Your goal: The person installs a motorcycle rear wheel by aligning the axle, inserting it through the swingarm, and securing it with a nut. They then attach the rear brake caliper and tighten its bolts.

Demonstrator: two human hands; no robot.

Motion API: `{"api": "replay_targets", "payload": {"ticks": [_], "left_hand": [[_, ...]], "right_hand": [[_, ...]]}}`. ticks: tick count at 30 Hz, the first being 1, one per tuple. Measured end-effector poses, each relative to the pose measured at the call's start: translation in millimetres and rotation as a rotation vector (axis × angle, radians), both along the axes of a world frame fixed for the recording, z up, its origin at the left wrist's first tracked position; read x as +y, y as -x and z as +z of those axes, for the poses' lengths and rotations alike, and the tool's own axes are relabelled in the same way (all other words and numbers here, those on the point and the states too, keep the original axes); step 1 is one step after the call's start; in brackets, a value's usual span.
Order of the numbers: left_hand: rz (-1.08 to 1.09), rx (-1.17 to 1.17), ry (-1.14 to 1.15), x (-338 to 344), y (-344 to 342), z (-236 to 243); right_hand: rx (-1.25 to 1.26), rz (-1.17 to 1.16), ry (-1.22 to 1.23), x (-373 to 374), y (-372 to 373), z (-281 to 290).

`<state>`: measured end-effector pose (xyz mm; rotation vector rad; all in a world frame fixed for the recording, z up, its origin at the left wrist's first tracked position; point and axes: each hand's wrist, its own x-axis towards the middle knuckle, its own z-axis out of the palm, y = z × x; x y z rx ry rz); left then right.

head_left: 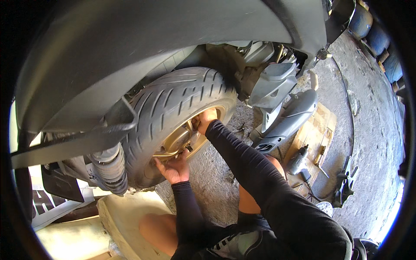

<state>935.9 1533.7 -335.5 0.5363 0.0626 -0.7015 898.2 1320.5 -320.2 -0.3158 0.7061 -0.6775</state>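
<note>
A motorbike's rear wheel (173, 93), with a black treaded tyre and gold rim, hangs beneath a dark body panel (151, 26). My right hand (206, 119) reaches inside the upper right of the rim, fingers curled on the wheel and partly hidden. Lower down, my left hand (173, 169) touches the bottom of the rim, palm up, with thumb and fingers spread. A shock absorber (108, 167) is left of the tyre. Right of the wheel are a grey exhaust (284, 121) and bracket.
A cardboard sheet (323, 121) on the concrete floor holds a power tool (299, 158). Near it lie a hose (349, 117) and a black part (343, 182). Blue drums (376, 37) line the upper right. A pale block (130, 199) sits at lower left beside my knee.
</note>
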Motion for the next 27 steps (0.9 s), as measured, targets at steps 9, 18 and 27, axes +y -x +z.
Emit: {"api": "replay_targets", "payload": {"ticks": [9,18,27], "left_hand": [[0.037,-0.364,-0.527,-0.5,11.2,28.9],[-0.236,-0.180,-0.485,-17.6,22.1,27.7],[-0.177,0.043,-0.105,-16.8,14.4,-14.2]], "right_hand": [[-0.076,0.007,-0.400,-15.3,-24.0,-69.9],[-0.124,-0.048,-0.489,-12.6,-26.5,-73.4],[1.164,0.334,1.179,19.0,-15.4,-4.0]]}}
